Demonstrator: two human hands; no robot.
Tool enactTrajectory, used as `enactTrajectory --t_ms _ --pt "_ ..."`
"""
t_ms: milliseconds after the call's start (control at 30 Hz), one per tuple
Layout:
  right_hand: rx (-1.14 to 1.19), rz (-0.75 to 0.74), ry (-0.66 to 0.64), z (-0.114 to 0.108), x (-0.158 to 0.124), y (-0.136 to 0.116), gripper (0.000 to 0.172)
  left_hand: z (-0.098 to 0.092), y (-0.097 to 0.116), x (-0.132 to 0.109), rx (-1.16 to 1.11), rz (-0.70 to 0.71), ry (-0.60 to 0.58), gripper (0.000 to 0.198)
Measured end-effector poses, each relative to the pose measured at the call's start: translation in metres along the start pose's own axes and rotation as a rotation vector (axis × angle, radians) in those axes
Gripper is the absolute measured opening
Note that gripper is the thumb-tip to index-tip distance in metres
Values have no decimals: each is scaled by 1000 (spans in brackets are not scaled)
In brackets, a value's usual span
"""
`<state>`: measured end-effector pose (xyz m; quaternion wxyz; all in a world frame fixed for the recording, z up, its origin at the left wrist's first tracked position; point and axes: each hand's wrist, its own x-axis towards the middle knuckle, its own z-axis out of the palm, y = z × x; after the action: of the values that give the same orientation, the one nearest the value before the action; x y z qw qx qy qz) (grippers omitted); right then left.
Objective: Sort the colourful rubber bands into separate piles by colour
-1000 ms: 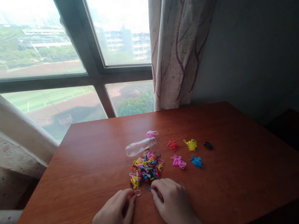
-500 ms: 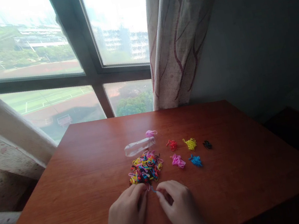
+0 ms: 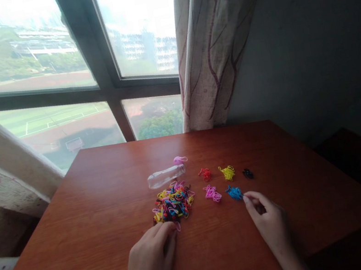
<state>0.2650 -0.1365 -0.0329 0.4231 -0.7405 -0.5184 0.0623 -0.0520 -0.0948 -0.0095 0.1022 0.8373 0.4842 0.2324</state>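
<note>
My left hand (image 3: 155,251) is closed in a pinch at the near edge of a mixed heap of coloured rubber bands (image 3: 173,201). A pink rubber band (image 3: 178,226) pokes out at its fingertips. Over to the right, my right hand (image 3: 266,213) has thumb and forefinger pinched at the near right edge of the blue rubber band pile (image 3: 234,192). The blue band in that pinch is mostly hidden by the fingers. Beside this pile lie a pink pile (image 3: 212,193), a red pile (image 3: 204,174), a yellow pile (image 3: 227,173) and a small black pile (image 3: 248,173).
A clear plastic bottle (image 3: 166,176) lies on its side behind the mixed heap, with a pink looped cap (image 3: 180,159) by its mouth. The wooden table (image 3: 81,245) reaches back to a window (image 3: 152,112) and curtains (image 3: 217,45).
My right hand has moved right, from beside the mixed heap to the blue pile, carrying a blue rubber band. My left hand stays by the heap. The view has shifted slightly.
</note>
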Motion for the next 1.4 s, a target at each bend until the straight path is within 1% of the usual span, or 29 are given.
enactTrajectory --t_ms 100,300,467,600,733,967,1033,1167,1233,1300,1400 --pt "1 -8 -7 1 0 1 29 0 0 0 4 4 -1 16" --pt "19 -75 -50 4 -3 -2 26 0 1 0 10 -7 -10 17" --pt "-42 -19 24 1 0 2 28 -1 1 1 3 -2 -19 16" --pt "-36 -24 23 0 -2 -2 28 -1 0 0 7 -5 -22 16" --pt "15 -101 -39 8 -11 -19 23 -1 1 -1 7 -14 -28 17" --pt "7 -318 -271 41 -31 -68 18 -4 5 2 -3 -16 -17 19" --pt "-22 -351 -319 50 -33 -81 18 -3 5 2 -1 -18 -16 19" --pt "-66 -320 -372 67 -31 -103 35 -2 3 1 -7 -9 -12 19" --pt "-83 -297 -390 73 -29 -112 39 -2 3 0 -11 -7 -21 19" --pt "-95 -292 -408 78 -28 -119 37 -3 3 0 -15 -11 -35 19" --pt "-82 -313 -420 81 -31 -123 29 -4 4 0 -13 -22 -50 20"
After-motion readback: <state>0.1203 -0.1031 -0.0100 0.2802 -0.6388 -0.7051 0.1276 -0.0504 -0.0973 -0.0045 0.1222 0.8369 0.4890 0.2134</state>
